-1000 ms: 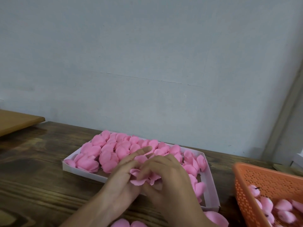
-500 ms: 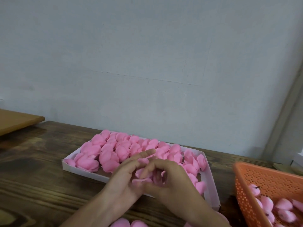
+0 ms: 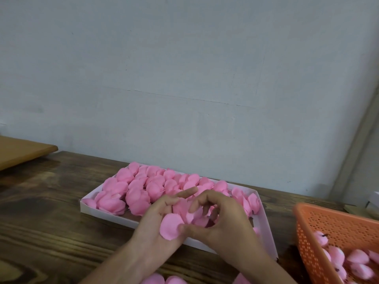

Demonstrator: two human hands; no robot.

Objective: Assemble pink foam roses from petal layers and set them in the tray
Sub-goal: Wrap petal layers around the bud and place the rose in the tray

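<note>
A shallow white tray (image 3: 102,212) lies on the dark wooden table and holds several finished pink foam roses (image 3: 135,193). In front of its near edge my two hands meet around one pink foam rose (image 3: 180,220). My left hand (image 3: 158,222) cups it from below with the index finger stretched out. My right hand (image 3: 223,220) pinches its petals between thumb and curled fingers. The middle of the rose is hidden by my fingers.
An orange perforated basket (image 3: 338,222) at the right holds several pink buds (image 3: 356,261). Loose pink petals (image 3: 164,279) lie at the bottom edge. A light wooden board (image 3: 22,150) sits at the far left. A grey wall stands close behind the table.
My hands have drawn slightly toward me and opened up the rose. A large outer petal now shows on my left palm, under my right thumb.
</note>
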